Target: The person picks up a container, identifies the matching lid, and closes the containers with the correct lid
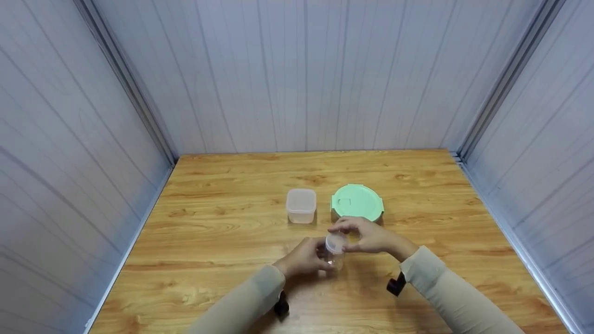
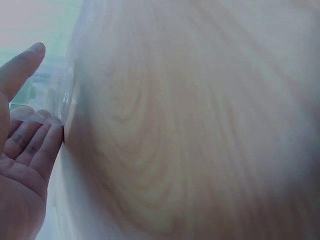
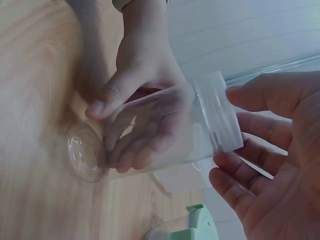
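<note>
A clear plastic jar [image 3: 155,130] with a frosted white screw lid [image 1: 336,242] stands upright on the wooden table. My left hand [image 1: 304,257] holds the jar's body from the left side, fingers behind it and thumb in front, as the right wrist view shows. Around the lid are the thumb and fingertips of my right hand [image 1: 371,235], gripping it from the right. The left wrist view catches only part of the left hand [image 2: 25,160] beside the jar's base [image 2: 65,95].
Behind the hands, a square translucent container [image 1: 301,204] sits on the table [image 1: 222,208]. To its right, close to my right hand, stands a round container with a mint-green lid [image 1: 357,202]. Pale panel walls [image 1: 287,74] border the table at the back and sides.
</note>
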### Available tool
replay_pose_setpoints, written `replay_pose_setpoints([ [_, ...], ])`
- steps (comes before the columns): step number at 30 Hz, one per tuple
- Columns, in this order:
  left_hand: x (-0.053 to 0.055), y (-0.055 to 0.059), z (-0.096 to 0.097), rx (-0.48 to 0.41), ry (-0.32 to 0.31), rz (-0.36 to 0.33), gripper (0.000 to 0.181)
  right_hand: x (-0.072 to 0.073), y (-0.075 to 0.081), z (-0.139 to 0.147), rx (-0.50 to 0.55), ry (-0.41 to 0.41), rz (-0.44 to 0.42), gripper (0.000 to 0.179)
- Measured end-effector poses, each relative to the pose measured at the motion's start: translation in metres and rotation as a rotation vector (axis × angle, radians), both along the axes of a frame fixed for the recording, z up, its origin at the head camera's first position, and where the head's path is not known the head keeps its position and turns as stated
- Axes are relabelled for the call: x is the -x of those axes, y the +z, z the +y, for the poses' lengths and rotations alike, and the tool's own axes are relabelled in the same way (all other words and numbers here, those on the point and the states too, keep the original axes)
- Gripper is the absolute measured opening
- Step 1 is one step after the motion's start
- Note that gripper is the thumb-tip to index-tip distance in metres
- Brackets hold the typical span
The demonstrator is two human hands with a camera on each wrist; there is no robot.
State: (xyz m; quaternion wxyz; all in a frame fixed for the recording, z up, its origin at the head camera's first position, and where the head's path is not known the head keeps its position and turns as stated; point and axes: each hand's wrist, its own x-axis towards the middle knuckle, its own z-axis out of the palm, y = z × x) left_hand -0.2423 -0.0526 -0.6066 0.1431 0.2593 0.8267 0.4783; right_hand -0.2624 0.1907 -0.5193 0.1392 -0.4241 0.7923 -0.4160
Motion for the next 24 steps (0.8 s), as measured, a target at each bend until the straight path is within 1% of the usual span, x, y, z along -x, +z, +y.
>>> replay_pose_setpoints([
  [4, -0.0014, 0.0006, 0.0012, -0.008, -0.011, 0.015, 0.044, 0.0006, 0.0011, 0.0015, -0.030, 0.002, 0.023, 0.049],
  [10, -0.0023, -0.0002, 0.0009, -0.039, -0.021, -0.016, 0.045, 0.0000, 0.0006, 0.0037, -0.031, 0.002, 0.061, 0.049],
  [16, 0.0012, -0.0015, -0.0015, -0.006, -0.023, -0.027, 0.040, -0.0006, -0.0001, 0.0034, -0.060, -0.005, 0.101, 0.053],
  [20, 0.0027, -0.0010, -0.0026, 0.015, -0.023, -0.026, 0.038, 0.0003, -0.0022, 0.0021, -0.031, -0.011, 0.097, 0.054],
  [24, 0.0042, -0.0013, -0.0036, 0.013, -0.022, -0.021, 0.037, 0.0000, -0.0050, -0.0002, 0.005, -0.049, 0.109, 0.050],
])
